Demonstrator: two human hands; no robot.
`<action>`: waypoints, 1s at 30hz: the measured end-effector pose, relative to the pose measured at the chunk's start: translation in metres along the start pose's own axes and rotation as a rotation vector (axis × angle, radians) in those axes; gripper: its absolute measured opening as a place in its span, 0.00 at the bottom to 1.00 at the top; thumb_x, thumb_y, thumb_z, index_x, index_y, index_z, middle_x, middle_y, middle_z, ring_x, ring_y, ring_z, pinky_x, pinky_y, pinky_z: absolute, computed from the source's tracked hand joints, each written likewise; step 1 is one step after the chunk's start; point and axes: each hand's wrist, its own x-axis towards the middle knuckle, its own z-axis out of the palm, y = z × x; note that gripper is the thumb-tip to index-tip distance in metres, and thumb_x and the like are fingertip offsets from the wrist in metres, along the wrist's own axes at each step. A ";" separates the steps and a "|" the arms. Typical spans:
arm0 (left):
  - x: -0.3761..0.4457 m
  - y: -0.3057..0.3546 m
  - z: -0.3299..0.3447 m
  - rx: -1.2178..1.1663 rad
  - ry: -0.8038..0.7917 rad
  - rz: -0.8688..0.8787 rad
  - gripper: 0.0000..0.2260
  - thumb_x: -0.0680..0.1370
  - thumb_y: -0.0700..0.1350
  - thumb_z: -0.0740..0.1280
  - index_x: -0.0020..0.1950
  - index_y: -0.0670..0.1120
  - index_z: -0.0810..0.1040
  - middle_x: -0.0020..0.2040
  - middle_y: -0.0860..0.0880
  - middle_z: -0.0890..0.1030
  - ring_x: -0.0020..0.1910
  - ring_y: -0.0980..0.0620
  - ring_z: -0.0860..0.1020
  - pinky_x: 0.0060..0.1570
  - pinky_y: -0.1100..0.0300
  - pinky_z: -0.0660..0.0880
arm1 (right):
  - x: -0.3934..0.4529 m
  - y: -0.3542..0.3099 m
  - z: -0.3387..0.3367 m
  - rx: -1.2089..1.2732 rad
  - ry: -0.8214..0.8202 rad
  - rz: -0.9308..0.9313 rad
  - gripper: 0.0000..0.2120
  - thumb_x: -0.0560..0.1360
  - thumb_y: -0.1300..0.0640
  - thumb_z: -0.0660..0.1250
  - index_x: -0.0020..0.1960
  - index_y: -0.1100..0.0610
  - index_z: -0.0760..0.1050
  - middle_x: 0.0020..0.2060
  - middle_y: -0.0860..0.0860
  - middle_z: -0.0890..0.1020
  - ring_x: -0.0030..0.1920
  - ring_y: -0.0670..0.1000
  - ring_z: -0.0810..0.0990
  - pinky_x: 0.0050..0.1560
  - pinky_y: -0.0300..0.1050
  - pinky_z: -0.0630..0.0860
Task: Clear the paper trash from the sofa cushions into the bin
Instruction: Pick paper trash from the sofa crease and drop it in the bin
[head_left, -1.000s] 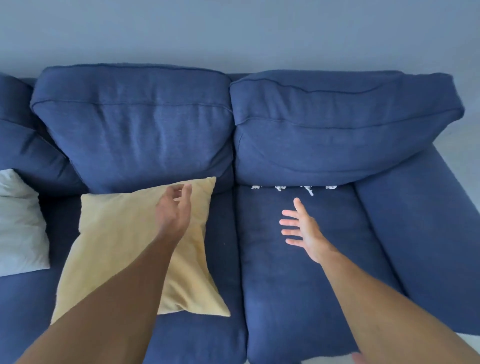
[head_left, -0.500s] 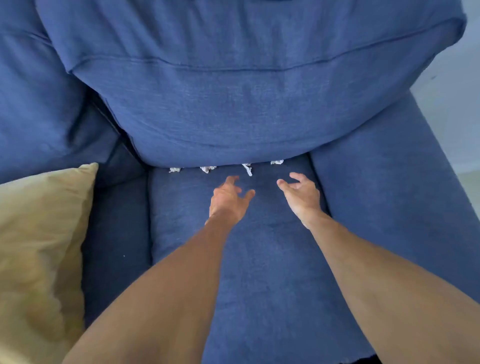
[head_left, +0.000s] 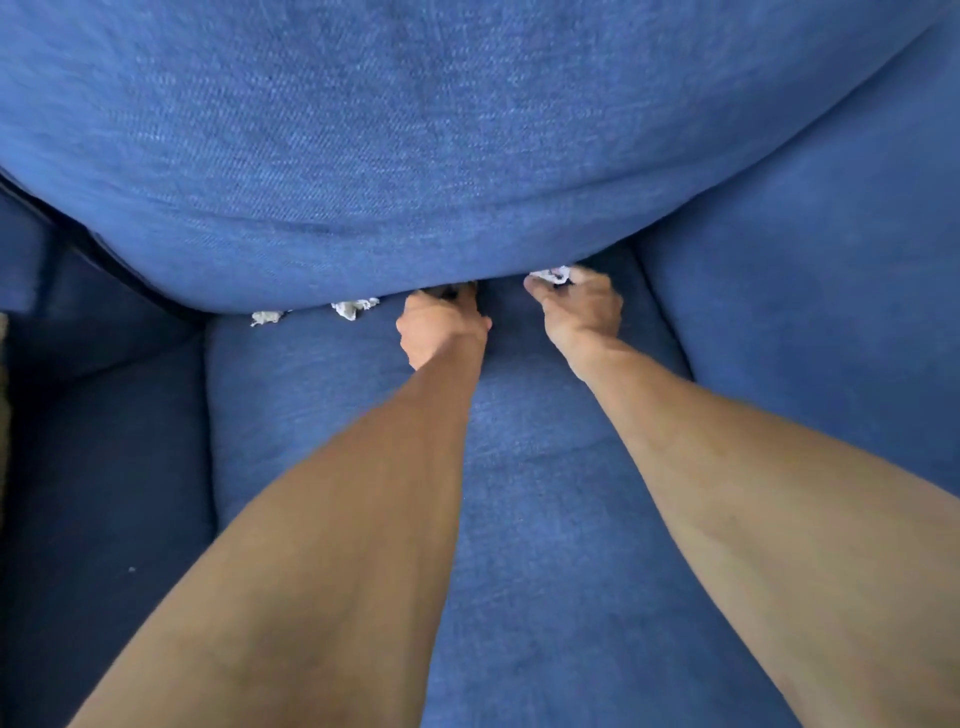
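Crumpled white paper scraps lie in the crease where the blue back cushion (head_left: 415, 156) meets the seat cushion (head_left: 519, 519). One scrap (head_left: 267, 316) sits at the left and another (head_left: 354, 307) just right of it. My left hand (head_left: 441, 325) reaches into the crease to the right of these two scraps. Its fingertips are hidden under the back cushion, so any hold is unseen. My right hand (head_left: 579, 306) is further right, its fingers pinched on a white paper scrap (head_left: 553, 274) at the cushion's edge. No bin is in view.
The sofa's right armrest (head_left: 831, 286) rises close beside my right hand. A second, darker seat cushion (head_left: 104, 493) lies to the left across a seam. The bulging back cushion overhangs the crease.
The view has closed in on the right seat. Both hands moved forward into the crease; the right hand closed on a scrap and the left hand's fingers went under the back cushion.
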 end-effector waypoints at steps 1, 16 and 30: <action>-0.008 0.000 -0.003 -0.003 -0.001 0.024 0.13 0.74 0.59 0.77 0.41 0.52 0.80 0.36 0.50 0.86 0.44 0.46 0.88 0.51 0.54 0.83 | -0.007 0.002 -0.006 0.042 -0.007 -0.018 0.12 0.74 0.46 0.76 0.48 0.55 0.85 0.45 0.52 0.89 0.55 0.58 0.86 0.59 0.52 0.82; -0.290 -0.103 -0.103 0.545 -0.692 0.351 0.06 0.77 0.65 0.69 0.48 0.65 0.79 0.48 0.68 0.82 0.25 0.58 0.83 0.44 0.51 0.86 | -0.321 0.127 -0.174 0.474 0.368 0.500 0.08 0.78 0.46 0.74 0.54 0.48 0.84 0.45 0.40 0.85 0.53 0.45 0.83 0.50 0.42 0.73; -0.476 -0.246 0.015 1.014 -1.082 0.575 0.37 0.74 0.66 0.74 0.80 0.61 0.67 0.73 0.54 0.80 0.68 0.46 0.80 0.58 0.51 0.83 | -0.452 0.311 -0.300 0.518 0.546 0.805 0.34 0.80 0.50 0.74 0.82 0.49 0.65 0.76 0.53 0.75 0.73 0.58 0.77 0.74 0.60 0.73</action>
